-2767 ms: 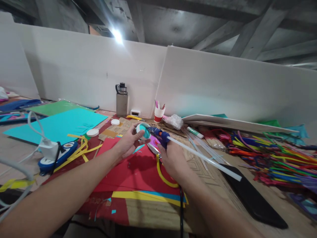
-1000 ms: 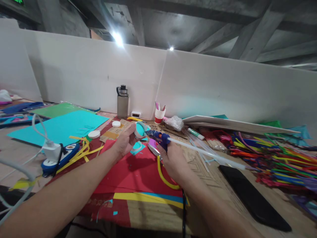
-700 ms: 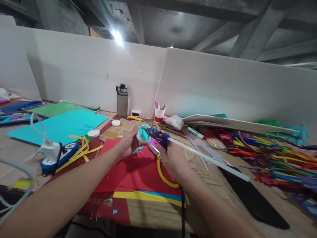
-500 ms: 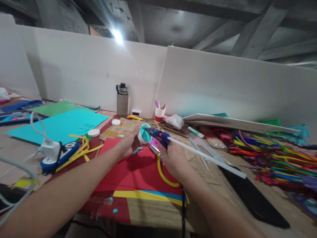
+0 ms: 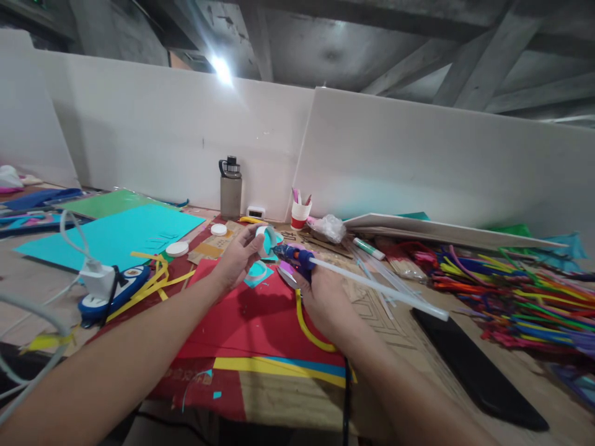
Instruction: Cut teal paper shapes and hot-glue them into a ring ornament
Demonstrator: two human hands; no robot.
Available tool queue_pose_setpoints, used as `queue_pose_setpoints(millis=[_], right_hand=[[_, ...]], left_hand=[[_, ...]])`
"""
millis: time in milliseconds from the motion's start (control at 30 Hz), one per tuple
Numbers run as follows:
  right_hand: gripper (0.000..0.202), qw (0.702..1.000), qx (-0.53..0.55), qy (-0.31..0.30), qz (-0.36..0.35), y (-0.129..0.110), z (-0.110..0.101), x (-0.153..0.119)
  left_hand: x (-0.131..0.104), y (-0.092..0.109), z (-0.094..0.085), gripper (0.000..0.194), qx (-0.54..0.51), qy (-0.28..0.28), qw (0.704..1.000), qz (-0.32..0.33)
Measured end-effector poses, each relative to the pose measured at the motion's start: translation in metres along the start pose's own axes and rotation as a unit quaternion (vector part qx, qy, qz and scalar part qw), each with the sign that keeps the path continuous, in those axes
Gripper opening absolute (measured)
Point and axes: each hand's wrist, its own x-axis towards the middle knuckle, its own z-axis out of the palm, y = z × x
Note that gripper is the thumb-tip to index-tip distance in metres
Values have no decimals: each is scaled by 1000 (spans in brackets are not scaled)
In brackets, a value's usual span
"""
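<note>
Between the fingers of my left hand [image 5: 238, 257] is a small white round cap [image 5: 263, 235], tilted on its side, with turquoise inside. My right hand [image 5: 328, 297] is wrapped round the handle of a blue hot glue gun [image 5: 302, 258]. Its nozzle points left, right at the cap's open side; whether it touches cannot be made out. A long translucent glue stick [image 5: 385, 287] sticks out of the gun's back. Below the cap, a turquoise paper piece with a white ring [image 5: 258, 271] lies on red paper [image 5: 242, 328]. A pink-and-white round object [image 5: 288, 275] sits partly behind my right hand.
Yellow strips [image 5: 160, 275] and a blue-and-white power strip [image 5: 114, 294] lie left, beside turquoise card [image 5: 106, 235]. A bottle [image 5: 231, 195] and a cup of pens [image 5: 300, 214] stand behind. Right are a black phone-like slab [image 5: 478, 365] and colourful pipe cleaners [image 5: 506, 285].
My left hand has tipped the cap onto its side and raised it slightly, uncovering the turquoise piece below. The glue gun has shifted a little down, its stick's rear end moving left.
</note>
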Motion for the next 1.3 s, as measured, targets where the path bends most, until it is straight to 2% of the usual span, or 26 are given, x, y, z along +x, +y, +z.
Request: queue_pose_setpoints(millis=[100, 300, 433, 600, 733, 833, 900, 1100, 1300], right_hand=[[35, 1000, 12, -5, -9, 2, -2, -1], [33, 999, -2, 36, -6, 10, -2, 1], [31, 1000, -2, 14, 0, 7, 0, 2], [33, 998, 54, -39, -11, 7, -1, -1], [33, 994, 109, -27, 19, 9, -3, 1], [32, 993, 118, -8, 27, 9, -2, 3], [32, 993, 119, 7, 22, 9, -1, 3], [33, 989, 147, 11, 9, 9, 3, 1], [32, 979, 202, 20, -22, 7, 4, 2]], left_hand=[[2, 0, -3, 38, -9, -1, 1000, 0], [1, -4, -2, 39, -8, -52, 998, -22], [0, -2, 0, 43, -1, -36, 999, -11], [3, 3, -3, 41, -7, -9, 1000, -6], [7, -1, -9, 29, -64, 40, 994, -83], [8, -5, -9, 36, -65, 91, 979, -169], [8, -6, -7, 41, -63, 98, 972, -202], [1, -6, 3, 43, -74, 85, 968, -224], [1, -9, 2, 37, -75, 92, 965, -236]])
